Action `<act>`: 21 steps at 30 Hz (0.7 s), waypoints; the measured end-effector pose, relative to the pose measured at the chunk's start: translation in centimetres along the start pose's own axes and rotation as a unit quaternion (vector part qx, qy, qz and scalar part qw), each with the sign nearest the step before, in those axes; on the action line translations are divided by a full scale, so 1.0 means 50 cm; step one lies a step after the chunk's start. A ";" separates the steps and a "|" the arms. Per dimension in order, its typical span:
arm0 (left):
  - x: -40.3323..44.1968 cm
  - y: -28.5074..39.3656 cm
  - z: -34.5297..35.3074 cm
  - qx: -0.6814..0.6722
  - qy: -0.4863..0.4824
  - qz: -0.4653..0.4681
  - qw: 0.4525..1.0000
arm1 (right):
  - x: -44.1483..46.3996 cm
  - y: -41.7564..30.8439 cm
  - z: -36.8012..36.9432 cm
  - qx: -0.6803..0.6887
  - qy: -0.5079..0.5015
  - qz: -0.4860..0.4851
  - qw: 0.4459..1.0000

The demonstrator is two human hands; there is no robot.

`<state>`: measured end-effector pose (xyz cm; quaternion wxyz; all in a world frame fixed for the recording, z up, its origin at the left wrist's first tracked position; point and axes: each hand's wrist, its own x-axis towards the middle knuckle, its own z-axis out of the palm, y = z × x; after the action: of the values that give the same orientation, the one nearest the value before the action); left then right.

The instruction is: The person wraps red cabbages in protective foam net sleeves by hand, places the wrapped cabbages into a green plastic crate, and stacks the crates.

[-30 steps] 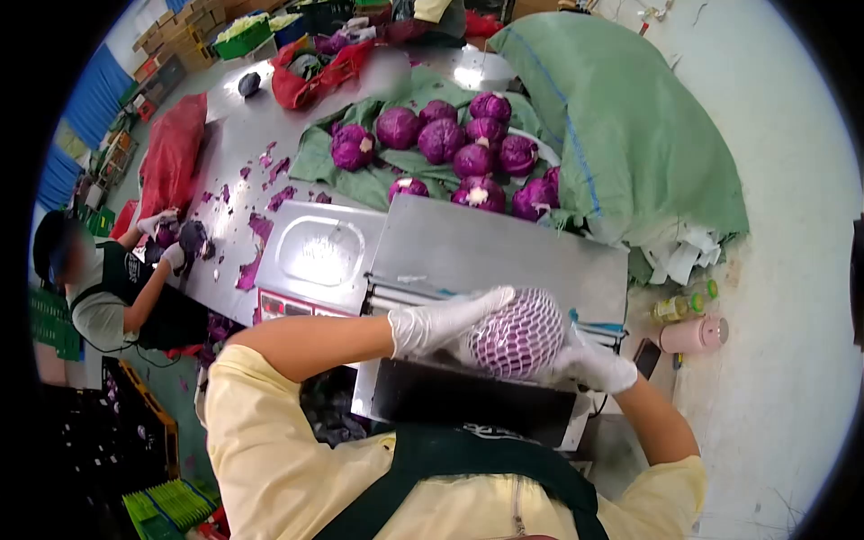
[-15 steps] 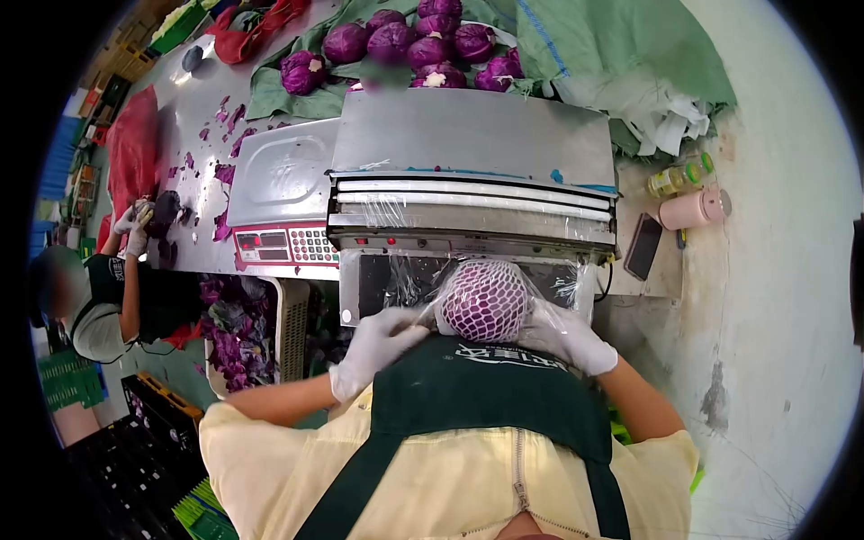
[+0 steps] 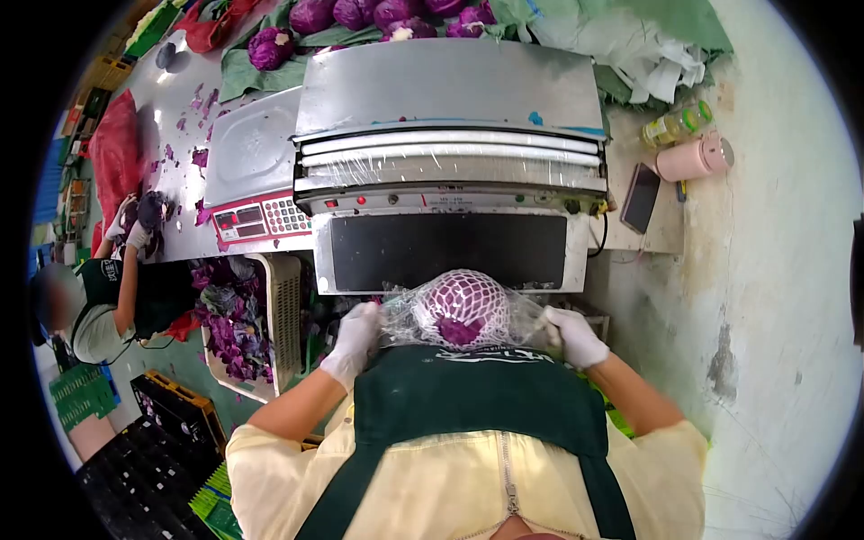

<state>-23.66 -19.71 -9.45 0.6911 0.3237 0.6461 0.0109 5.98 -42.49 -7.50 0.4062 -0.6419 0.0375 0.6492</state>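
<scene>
A purple cabbage (image 3: 461,331) in a white foam net (image 3: 466,292) is held close to my apron, in front of the wrapping machine (image 3: 450,171). Clear plastic film (image 3: 402,317) lies around it and stretches out on both sides. On the left, my gloved left hand (image 3: 354,343) is closed on one gathered end of the film. My gloved right hand (image 3: 576,338) pinches the opposite end. The netted cabbage hangs between the hands, its purple leaves showing through an opening in the net that faces me.
Beyond the machine's black plate (image 3: 450,252) lie more purple cabbages (image 3: 396,13). A scale (image 3: 256,162) stands left, above a crate (image 3: 286,315) of leaf scraps. A phone (image 3: 641,198), pink bottle (image 3: 695,159) and jar (image 3: 675,124) are right. A co-worker (image 3: 99,306) handles a cabbage.
The cabbage has turned, so the net's opening now faces me. My hands have moved apart from it, drawing the film out sideways. The machine's black plate is now uncovered.
</scene>
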 end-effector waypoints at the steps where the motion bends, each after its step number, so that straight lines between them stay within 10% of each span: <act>1: 0.022 -0.013 0.006 0.058 -0.024 -0.031 0.998 | 0.056 0.049 0.007 -0.008 0.018 -0.023 1.000; 3: 0.186 -0.123 0.017 0.343 -0.180 0.288 0.876 | 0.142 0.093 0.031 -0.452 -0.035 -0.311 0.835; 5: 0.187 -0.110 0.078 0.347 -0.300 0.347 0.818 | 0.240 0.107 0.098 -0.686 -0.121 -0.255 0.670; 7: 0.200 -0.134 0.112 0.292 -0.313 0.376 0.822 | 0.250 0.120 0.121 -0.330 -0.174 -0.296 0.879; 11: 0.162 -0.092 0.108 0.270 -0.243 0.444 0.819 | 0.181 0.050 0.197 -0.045 -0.167 -0.248 0.953; 15: -0.049 0.176 0.078 0.369 0.018 0.523 0.768 | 0.028 -0.126 0.324 0.119 -0.153 -0.081 0.978; 17: -0.065 0.240 0.040 0.336 0.023 0.671 0.661 | 0.036 -0.155 0.371 -0.143 -0.240 -0.254 0.926; 19: -0.017 0.271 -0.015 0.345 -0.062 0.810 0.470 | 0.020 -0.138 0.451 -0.056 -0.277 -0.290 0.914; 21: -0.112 0.310 0.005 0.157 -0.235 0.758 0.587 | 0.011 -0.131 0.522 0.089 -0.396 -0.345 0.846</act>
<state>-18.12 -9.99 2.64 0.4987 0.7912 -0.0268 0.3529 -11.12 -22.94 -0.36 0.6402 -0.2631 -0.2926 0.6597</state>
